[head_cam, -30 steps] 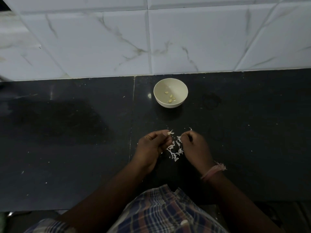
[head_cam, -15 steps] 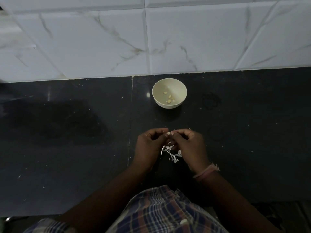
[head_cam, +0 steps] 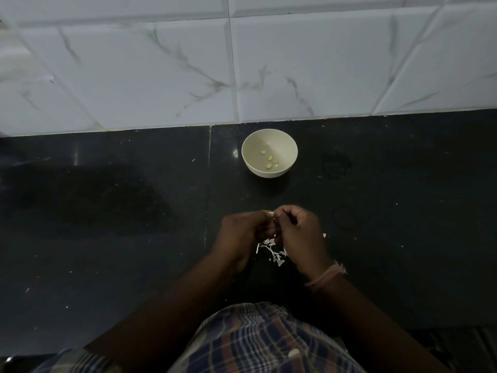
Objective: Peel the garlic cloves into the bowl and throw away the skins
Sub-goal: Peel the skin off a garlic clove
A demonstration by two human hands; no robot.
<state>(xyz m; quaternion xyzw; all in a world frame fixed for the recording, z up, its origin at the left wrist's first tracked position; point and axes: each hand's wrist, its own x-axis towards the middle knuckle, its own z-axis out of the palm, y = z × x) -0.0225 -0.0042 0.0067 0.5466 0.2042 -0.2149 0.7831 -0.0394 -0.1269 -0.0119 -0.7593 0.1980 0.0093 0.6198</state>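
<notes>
A small cream bowl (head_cam: 250, 160) stands on the black counter near the wall, and several peeled garlic cloves (head_cam: 269, 158) lie inside it. In front of the bowl my left hand (head_cam: 242, 232) and my right hand (head_cam: 298, 235) meet, fingers curled. Together they pinch a garlic clove (head_cam: 271, 214), of which only a pale tip shows between the fingertips. A small heap of white garlic skins (head_cam: 273, 251) lies on the counter beneath and between my hands, partly hidden by them.
The black stone counter (head_cam: 107, 224) runs wide to both sides, with a seam left of the bowl. A white marbled tile wall (head_cam: 242, 63) rises behind it. A pink thread band (head_cam: 325, 275) is on my right wrist.
My hands were apart over the skins one second ago. They have come together, and both fingertips now pinch the same clove above the heap.
</notes>
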